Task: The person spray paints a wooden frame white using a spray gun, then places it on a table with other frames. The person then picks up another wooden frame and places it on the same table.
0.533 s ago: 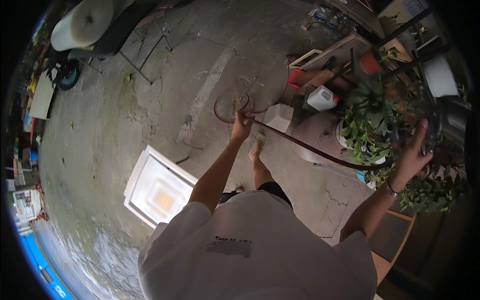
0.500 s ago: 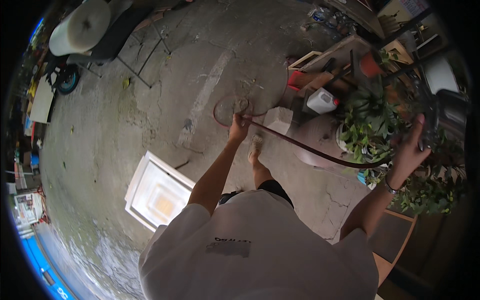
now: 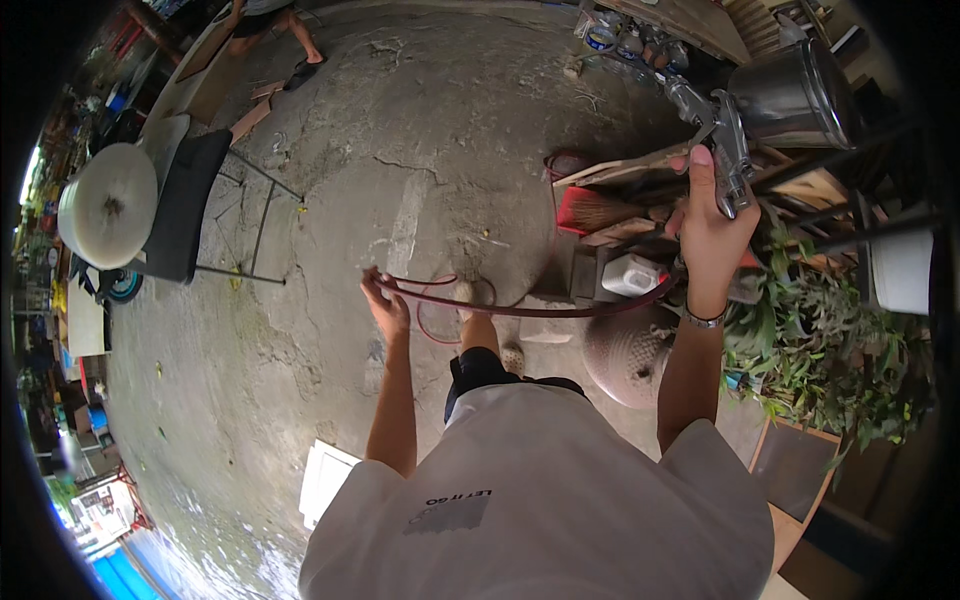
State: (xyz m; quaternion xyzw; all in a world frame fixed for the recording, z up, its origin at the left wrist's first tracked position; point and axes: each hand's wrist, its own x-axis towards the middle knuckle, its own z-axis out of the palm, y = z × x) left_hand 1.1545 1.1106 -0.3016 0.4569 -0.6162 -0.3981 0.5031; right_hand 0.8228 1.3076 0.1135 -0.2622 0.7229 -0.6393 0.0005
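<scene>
My right hand (image 3: 715, 235) is wrapped round a silver spray gun (image 3: 735, 140), raised at the right. A shiny metal cup (image 3: 790, 98) is joined to the gun. From near my right hand a dark red hose (image 3: 540, 312) sags across in front of me to my left hand (image 3: 390, 308), whose fingers are closed on it. More of the hose loops on the floor by my feet. A white framed panel (image 3: 325, 482) lies low at the left, partly hidden by my sleeve.
Leafy plants (image 3: 800, 340), a white jug (image 3: 632, 275), a round woven-patterned pot (image 3: 625, 355) and wood scraps (image 3: 620, 230) crowd the right side. A large whitish roll (image 3: 110, 205) rests on a black thin-legged table (image 3: 190, 205) at left. Another person's leg (image 3: 300, 38) shows at far left.
My right hand has lifted the spray gun up and away from the plants, bringing its cup into clear view. My left hand has moved left with the hose. The view has shifted.
</scene>
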